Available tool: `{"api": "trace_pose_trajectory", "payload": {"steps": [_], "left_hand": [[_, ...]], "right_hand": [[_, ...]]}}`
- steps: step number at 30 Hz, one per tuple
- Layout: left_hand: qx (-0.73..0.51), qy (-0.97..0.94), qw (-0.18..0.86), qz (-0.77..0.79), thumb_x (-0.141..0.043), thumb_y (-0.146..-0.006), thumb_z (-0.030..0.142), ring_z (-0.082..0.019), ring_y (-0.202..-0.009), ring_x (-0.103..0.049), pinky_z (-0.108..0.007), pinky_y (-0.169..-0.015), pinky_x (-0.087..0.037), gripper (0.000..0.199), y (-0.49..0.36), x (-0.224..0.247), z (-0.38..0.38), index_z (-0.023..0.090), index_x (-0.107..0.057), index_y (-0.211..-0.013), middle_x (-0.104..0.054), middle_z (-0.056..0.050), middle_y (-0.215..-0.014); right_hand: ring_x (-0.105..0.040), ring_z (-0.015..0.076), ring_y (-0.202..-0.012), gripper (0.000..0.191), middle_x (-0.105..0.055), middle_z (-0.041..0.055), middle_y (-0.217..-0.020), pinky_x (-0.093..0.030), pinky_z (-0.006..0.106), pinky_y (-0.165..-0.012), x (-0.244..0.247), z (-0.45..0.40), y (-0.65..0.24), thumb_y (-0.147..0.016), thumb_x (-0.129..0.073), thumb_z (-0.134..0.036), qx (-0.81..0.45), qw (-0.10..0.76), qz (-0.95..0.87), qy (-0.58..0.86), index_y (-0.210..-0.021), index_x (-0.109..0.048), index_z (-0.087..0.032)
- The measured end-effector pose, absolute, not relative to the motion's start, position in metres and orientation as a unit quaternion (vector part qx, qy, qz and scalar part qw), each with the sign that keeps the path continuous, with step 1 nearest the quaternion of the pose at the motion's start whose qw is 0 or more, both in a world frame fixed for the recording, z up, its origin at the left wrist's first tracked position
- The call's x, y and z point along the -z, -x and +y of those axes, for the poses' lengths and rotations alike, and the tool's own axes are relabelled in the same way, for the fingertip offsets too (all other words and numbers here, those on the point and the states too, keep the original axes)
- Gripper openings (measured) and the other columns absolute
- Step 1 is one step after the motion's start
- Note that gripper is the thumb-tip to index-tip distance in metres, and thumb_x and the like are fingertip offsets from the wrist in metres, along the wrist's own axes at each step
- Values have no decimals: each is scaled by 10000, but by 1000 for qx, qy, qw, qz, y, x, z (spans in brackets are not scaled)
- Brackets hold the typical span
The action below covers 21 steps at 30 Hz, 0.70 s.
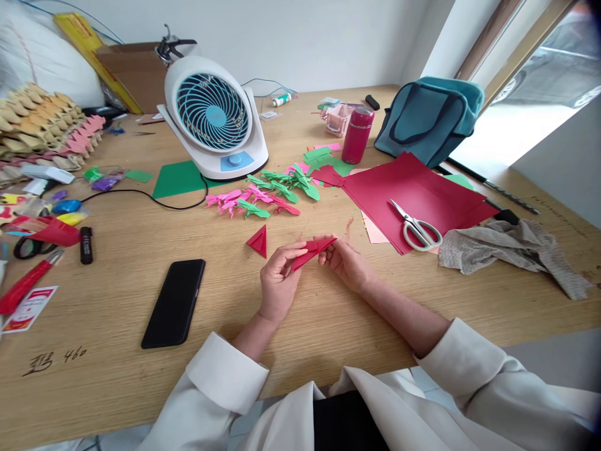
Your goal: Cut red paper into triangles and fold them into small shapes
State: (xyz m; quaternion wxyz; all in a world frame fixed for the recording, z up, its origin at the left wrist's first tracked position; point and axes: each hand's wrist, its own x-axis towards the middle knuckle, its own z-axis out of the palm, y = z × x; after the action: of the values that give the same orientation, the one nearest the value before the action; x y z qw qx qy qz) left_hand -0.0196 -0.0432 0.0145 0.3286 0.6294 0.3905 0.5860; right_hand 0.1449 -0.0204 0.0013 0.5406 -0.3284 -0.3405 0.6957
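Observation:
Between my two hands is a folded piece of red paper (312, 252), held just above the wooden table. My left hand (280, 275) pinches its left end, and my right hand (346, 263) grips the right end with fingers curled behind it. Some of the right fingertips are hidden by the paper. A second folded red paper triangle (258, 242) lies on the table just left of my left hand. Beyond my hands is a loose pile of green and pink folded paper figures (277, 188).
Scissors (416, 227) rest on red paper sheets (375, 194) at right, beside a crumpled cloth (498, 247). A black phone (173, 304) lies at left. Behind stand a white fan (213, 116), a magenta flask (357, 134) and a teal bag (429, 122). Craft supplies crowd the left edge.

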Motion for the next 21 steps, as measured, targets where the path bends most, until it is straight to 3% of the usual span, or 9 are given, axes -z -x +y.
{"api": "trace_pose_trajectory", "payload": {"steps": [5, 8, 12, 15, 18, 21], "left_hand": [[-529, -727, 206, 386, -410, -909, 12, -189, -1220, -609, -402, -1065, -486, 408, 21, -14, -44, 216, -691, -1123, -675, -82, -1270], [-495, -757, 194, 379, -342, -883, -24, -194, -1287, -563, -408, -1096, -465, 518, 20, -12, -46, 216, -658, -1216, -623, -84, -1358], [-489, -753, 242, 367, -356, -919, 29, -211, -1313, -533, -419, -1117, -437, 481, 20, -12, -48, 227, -629, -1262, -597, -86, -1379], [-523, -698, 292, 394, -444, -953, 139, -220, -1238, -575, -386, -1027, -497, 386, 22, -11, -48, 223, -576, -1306, -556, -114, -1381], [-524, -653, 324, 441, -556, -934, 238, -193, -1055, -637, -315, -900, -526, 286, 24, -9, -45, 198, -607, -1213, -622, -106, -1211], [-494, -635, 355, 476, -622, -892, 286, -151, -829, -623, -248, -756, -497, 117, 24, -9, -41, 174, -656, -884, -649, -35, -870]], "right_hand": [[-544, 129, -629, 495, -647, 28, -779, -457, 258, -605, -2, -21, -143, -791, -625, -704, -712, 531, -340, 308, -802, -633, -209], [-536, 121, -613, 488, -632, 9, -713, -454, 253, -612, -2, -23, -142, -742, -703, -677, -680, 525, -376, 347, -789, -631, -197], [-541, 118, -595, 421, -621, -9, -646, -457, 257, -630, -1, -23, -143, -722, -771, -581, -599, 512, -459, 410, -748, -637, -183], [-580, 142, -654, 411, -657, 6, -717, -479, 275, -663, -3, -22, -144, -753, -734, -587, -592, 490, -503, 396, -811, -661, -187], [-595, 161, -730, 373, -665, 11, -764, -475, 285, -715, -7, -24, -145, -781, -723, -542, -595, 438, -563, 371, -852, -671, -179], [-523, 127, -634, 353, -605, -15, -692, -414, 252, -613, -9, -26, -147, -790, -722, -513, -587, 404, -590, 379, -789, -640, -169]]}}
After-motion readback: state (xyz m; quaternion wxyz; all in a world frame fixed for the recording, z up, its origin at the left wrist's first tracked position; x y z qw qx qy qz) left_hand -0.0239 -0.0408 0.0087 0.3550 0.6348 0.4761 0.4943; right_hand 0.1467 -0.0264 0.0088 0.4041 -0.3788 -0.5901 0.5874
